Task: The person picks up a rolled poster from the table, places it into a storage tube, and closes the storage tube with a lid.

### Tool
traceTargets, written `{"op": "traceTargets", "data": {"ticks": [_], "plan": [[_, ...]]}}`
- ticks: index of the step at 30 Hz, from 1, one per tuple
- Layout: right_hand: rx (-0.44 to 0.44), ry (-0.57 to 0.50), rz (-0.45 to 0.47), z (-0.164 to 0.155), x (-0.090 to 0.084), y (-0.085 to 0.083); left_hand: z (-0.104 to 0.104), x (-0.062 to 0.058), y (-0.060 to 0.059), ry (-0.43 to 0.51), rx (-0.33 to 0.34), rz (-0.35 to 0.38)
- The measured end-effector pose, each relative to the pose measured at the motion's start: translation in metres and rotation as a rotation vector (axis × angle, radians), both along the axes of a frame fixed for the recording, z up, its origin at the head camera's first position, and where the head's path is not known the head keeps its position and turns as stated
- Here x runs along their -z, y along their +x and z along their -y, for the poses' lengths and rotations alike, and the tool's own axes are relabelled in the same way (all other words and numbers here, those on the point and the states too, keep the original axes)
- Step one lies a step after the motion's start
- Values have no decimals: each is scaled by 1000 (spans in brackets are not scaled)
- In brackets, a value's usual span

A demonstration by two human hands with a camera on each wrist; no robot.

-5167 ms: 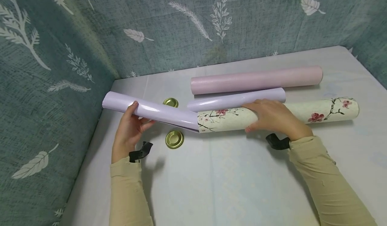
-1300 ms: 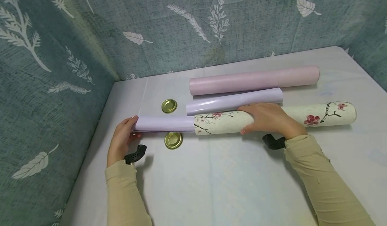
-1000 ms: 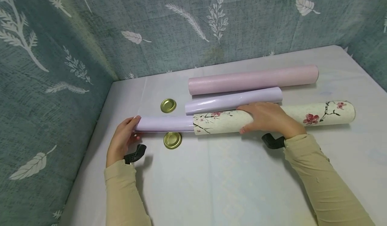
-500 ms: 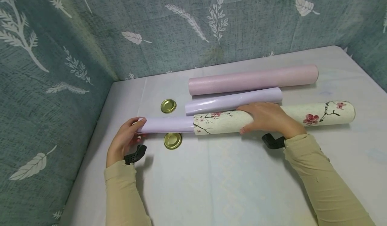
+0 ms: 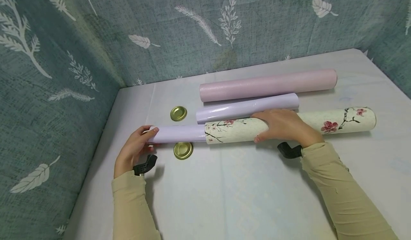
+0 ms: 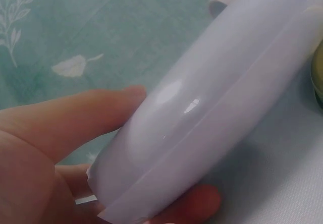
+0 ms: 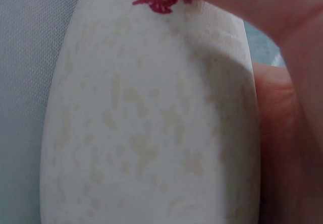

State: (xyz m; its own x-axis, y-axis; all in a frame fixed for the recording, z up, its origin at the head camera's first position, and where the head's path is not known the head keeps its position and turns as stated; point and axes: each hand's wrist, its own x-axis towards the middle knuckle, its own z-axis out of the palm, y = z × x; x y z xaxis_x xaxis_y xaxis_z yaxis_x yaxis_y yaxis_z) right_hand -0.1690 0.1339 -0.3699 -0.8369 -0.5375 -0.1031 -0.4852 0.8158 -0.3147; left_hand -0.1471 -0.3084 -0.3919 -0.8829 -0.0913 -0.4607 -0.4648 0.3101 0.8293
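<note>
Left hand curled round the end of the lilac roll; right hand grips the floral tube.

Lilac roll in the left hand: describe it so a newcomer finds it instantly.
On the white table, find the floral tube nearest the person. The lilac roll pokes out of its left end, gripped by the left hand. Unlike the loose lilac roll behind, it is partly sheathed.

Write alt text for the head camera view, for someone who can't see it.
A person's left hand grips the end of a glossy lilac roll that enters a floral tube, which the right hand holds down on a white table. Behind lie a second lilac roll, a pink roll and two gold lids.
</note>
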Motion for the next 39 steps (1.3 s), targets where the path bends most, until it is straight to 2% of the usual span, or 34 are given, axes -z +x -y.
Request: {"op": "traceTargets", "data": {"ticks": [20, 28, 39], "plan": [[1, 0, 4, 1, 0, 0, 0, 5, 3, 21, 17, -36], [-4, 7, 3, 1, -2, 0, 0, 9, 2, 96, 108, -70], [4, 7, 17, 1, -1, 1, 3, 13, 3, 203, 190, -104]]}}
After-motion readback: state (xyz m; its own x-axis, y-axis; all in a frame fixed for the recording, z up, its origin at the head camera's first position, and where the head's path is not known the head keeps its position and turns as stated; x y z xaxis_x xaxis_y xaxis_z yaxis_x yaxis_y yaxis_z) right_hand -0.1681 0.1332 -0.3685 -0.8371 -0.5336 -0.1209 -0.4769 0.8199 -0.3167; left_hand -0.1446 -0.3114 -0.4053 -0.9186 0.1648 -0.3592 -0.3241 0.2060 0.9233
